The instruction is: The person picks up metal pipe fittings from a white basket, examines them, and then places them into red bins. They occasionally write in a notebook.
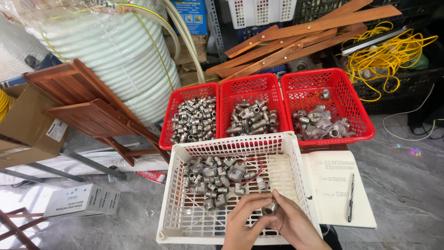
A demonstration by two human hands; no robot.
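Both my hands meet over the near side of a white plastic basket (286, 141) and pinch one small metal pipe fitting (269, 208) between their fingertips. My left hand (241, 223) grips it from the left, my right hand (292, 224) from the right. Inside the basket, a pile of several metal fittings (212, 178) lies toward the left with a loop of red wire (253, 162). Behind it stand three red baskets: left (172, 118), middle (249, 85) and right (356, 99), each holding metal fittings.
An open notebook (340, 185) with a pen (351, 196) lies right of the white basket. Wooden folding furniture (92, 109), a coil of white hose (120, 51), cardboard boxes (83, 201), wooden slats (300, 37) and yellow cable (386, 53) crowd the floor around.
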